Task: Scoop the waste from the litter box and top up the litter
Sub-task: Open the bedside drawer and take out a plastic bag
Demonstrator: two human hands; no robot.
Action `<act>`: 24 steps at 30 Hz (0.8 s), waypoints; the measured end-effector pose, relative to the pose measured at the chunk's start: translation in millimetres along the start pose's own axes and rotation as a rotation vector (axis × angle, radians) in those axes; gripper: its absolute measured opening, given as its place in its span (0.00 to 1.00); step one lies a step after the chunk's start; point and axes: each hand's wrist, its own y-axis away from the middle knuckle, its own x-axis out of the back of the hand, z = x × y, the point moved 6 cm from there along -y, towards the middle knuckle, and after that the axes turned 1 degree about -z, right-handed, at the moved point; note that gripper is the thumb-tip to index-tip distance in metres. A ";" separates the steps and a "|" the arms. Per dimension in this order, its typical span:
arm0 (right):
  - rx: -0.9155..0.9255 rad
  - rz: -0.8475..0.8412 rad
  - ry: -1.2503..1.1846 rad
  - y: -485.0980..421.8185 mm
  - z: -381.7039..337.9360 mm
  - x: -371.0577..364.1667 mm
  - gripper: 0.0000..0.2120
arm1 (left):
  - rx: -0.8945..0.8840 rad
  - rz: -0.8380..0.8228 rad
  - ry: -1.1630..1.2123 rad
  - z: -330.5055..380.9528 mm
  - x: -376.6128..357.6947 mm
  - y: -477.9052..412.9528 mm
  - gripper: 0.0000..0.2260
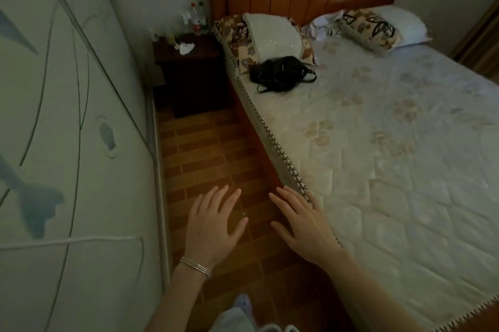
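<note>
No litter box, scoop or litter bag shows in the head view. My left hand (213,226) is stretched out palm down over the brown tiled floor (205,148), fingers spread and empty, with thin silver bangles on the wrist. My right hand (305,221) is also held out flat with fingers apart, holding nothing, right beside the corner of the mattress (391,142).
A white wardrobe (67,129) with fish patterns lines the left. The bed on the right carries a black bag (280,73) and pillows (272,37). A dark nightstand (189,69) with bottles stands at the end of the narrow floor strip. My slipper (243,302) shows below.
</note>
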 end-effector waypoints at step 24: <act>0.233 -0.015 -0.011 -403.9 101.8 -17.1 0.25 | 0.186 0.014 -0.071 -139.1 -20.8 -339.7 0.26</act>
